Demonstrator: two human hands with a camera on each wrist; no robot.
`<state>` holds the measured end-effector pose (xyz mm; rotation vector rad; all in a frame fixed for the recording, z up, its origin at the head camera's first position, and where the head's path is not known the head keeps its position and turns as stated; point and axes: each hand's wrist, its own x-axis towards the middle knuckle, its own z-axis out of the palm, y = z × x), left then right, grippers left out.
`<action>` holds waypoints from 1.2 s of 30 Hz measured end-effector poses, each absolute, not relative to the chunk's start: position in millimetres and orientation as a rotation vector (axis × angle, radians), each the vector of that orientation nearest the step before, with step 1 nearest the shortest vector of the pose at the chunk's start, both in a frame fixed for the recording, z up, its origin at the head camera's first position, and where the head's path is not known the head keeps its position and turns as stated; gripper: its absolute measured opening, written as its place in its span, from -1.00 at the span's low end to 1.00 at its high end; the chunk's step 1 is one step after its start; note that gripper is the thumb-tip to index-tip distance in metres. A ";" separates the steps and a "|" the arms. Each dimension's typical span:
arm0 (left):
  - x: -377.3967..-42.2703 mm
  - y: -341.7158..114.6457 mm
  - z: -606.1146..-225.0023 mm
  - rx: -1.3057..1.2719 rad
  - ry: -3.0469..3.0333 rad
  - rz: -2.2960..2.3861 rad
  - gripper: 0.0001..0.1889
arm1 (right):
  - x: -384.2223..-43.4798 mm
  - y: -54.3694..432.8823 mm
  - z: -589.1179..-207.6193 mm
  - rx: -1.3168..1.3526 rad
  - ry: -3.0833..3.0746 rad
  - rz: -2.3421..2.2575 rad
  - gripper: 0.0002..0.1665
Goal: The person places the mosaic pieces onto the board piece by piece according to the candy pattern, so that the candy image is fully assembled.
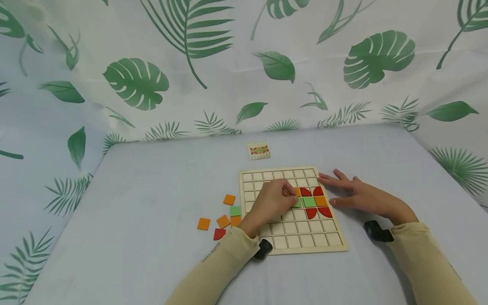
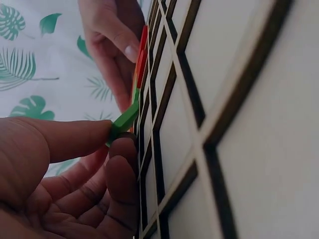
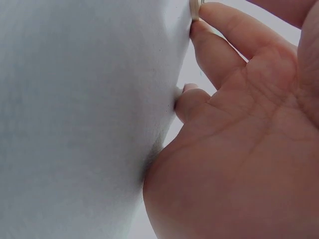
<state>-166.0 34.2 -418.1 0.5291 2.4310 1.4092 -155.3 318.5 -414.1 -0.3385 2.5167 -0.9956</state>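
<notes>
My left hand (image 1: 271, 201) pinches a green square tile (image 2: 123, 122) between thumb and fingertip, and in the left wrist view the tile tilts against the wooden grid board (image 1: 289, 242). Beside it on the board lie another green tile (image 1: 309, 202), an orange tile (image 1: 320, 201) and several red quarter-round tiles (image 1: 325, 212). My right hand (image 1: 362, 200) rests at the board's right side with its fingers spread. In the right wrist view, fingertips (image 3: 204, 27) touch the board's edge and the hand's side lies on the cloth.
Left of the board lie several loose orange tiles (image 1: 203, 223), a green tile (image 1: 234, 210) and a red quarter-round tile (image 1: 219, 234). A small pattern card (image 1: 259, 151) lies beyond the board. A leaf-printed cloth (image 1: 228, 93) hangs behind the table (image 1: 152, 190).
</notes>
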 end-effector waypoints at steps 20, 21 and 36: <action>-155.5 35.5 -418.0 0.598 2.514 1.319 -0.93 | -150.5 321.2 -423.5 -0.341 2.507 -1.041 -0.07; -156.3 34.8 -416.6 0.593 2.505 1.317 -0.93 | -151.0 321.1 -423.2 -0.343 2.506 -1.040 -0.07; -165.0 -36.6 -369.6 0.569 2.194 1.650 -0.69 | -158.7 318.2 -416.0 -0.343 2.512 -1.001 -0.06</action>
